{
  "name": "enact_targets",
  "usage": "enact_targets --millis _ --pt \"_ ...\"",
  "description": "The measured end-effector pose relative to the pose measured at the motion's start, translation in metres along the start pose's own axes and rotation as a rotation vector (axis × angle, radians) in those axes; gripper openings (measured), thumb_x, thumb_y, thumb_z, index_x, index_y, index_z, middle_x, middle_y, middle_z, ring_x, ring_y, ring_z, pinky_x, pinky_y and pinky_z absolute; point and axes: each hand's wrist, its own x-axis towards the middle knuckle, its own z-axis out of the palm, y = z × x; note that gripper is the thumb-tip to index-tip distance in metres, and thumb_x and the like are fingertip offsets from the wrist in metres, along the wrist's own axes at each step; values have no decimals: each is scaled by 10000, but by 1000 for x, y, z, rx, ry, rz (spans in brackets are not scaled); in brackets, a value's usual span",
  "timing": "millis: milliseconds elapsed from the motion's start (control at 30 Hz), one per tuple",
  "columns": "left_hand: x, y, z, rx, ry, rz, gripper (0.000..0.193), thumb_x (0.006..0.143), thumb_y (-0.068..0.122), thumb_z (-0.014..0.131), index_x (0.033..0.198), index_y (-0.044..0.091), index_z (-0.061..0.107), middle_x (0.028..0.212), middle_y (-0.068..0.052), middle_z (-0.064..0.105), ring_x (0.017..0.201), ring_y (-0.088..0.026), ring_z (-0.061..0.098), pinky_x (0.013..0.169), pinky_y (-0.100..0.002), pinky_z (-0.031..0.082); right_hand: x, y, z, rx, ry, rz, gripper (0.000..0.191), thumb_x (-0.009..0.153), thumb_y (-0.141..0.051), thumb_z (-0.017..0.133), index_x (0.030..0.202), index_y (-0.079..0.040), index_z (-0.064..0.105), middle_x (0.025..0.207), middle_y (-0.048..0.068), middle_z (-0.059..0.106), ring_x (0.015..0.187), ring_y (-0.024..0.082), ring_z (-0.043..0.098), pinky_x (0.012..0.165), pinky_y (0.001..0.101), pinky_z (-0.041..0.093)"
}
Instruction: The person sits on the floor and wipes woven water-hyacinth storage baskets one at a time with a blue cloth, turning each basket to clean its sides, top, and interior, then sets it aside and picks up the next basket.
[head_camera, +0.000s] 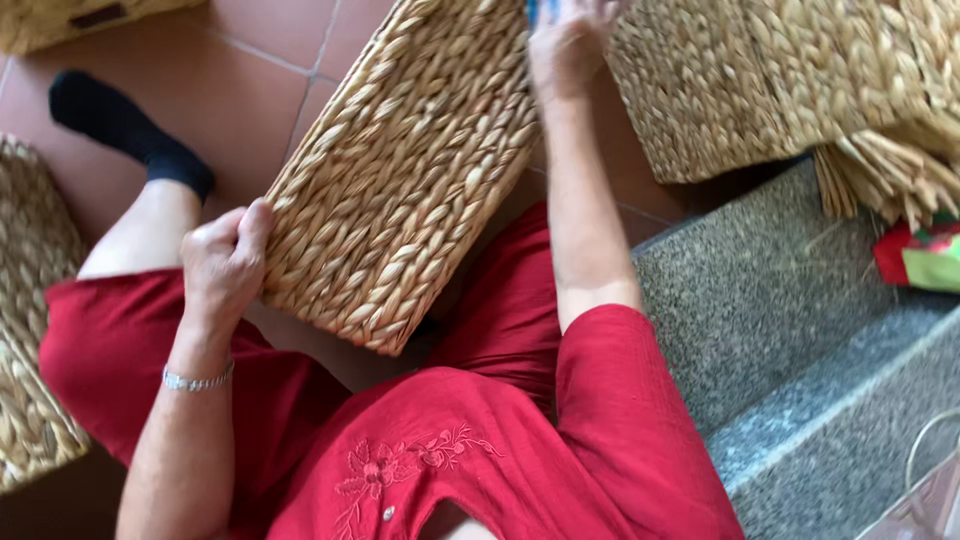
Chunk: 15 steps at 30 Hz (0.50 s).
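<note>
the left hand (225, 262) has its fingers clamped on the lower edge of a woven straw basket (405, 170) tilted over the lap; the right hand (568, 42) rests on its top edge, fingers' closure unclear.

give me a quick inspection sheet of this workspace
surface: terracotta tile floor, grey granite step
job's things: woven basket, tilted over the lap
clutter: more woven baskets at right and left; loose straw bundle; red and green packet
grips: left hand grips the basket's lower edge; right hand on its upper end
cables: nothing seen
surroundings: red dress, black sock
</note>
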Motion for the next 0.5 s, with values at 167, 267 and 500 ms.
enact_targets --millis 167,267,500 --pt "0 -21 -10 64 3 -118 444 1178 362 617 943 -6 701 656 -21 493 675 -64 429 594 -310 403 -107 -90 -91 136 -77 -333 323 942 -188 714 1258 -122 707 1267 197 636 1081 357 577 908 464 431" --pt "0 -25 -17 -8 21 -55 412 1189 367 600 1005 14 707 725 -44 565 703 -73 478 631 -325 427 -166 -136 -158 348 -117 -481 328 909 -172 724 1235 -136 727 1246 179 648 1028 309 593 832 431 451" --pt "-10 -6 -22 358 -27 39 377 1215 352 542 1045 47 685 778 -227 605 685 -381 608 679 -460 481 -144 -101 -145 474 -38 -472 152 988 -117 716 1138 -129 726 1034 69 648 940 268 606 778 436 491"
